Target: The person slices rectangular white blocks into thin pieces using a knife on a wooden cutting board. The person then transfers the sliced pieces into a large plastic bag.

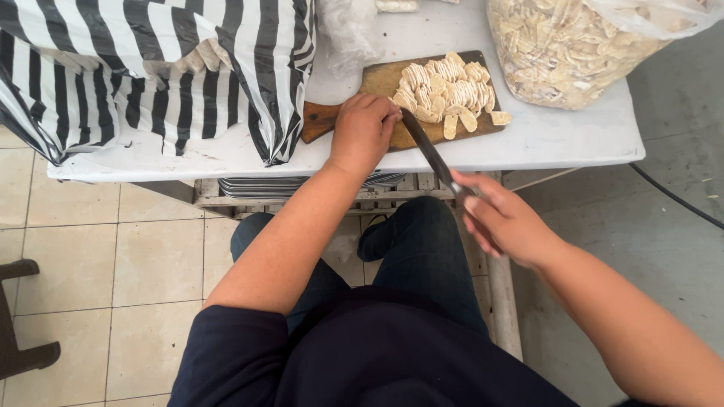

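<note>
A wooden cutting board [377, 78] lies on the white table [558, 136] with a heap of pale, ridged slices [449, 89] on its right half. My left hand [363, 131] rests closed on the board's near edge, knuckles up, just left of the slices. My right hand [504, 220] is off the table's front edge and grips the handle of a long dark knife [428, 147]. The blade runs up and to the left, its tip at the board beside my left fingers.
A black-and-white striped plastic bag [162, 68] covers the table's left part. A big clear bag full of pale slices [566, 45] stands at the back right. Stacked trays [302, 185] sit under the table. A dark cable [679, 200] crosses the floor at right.
</note>
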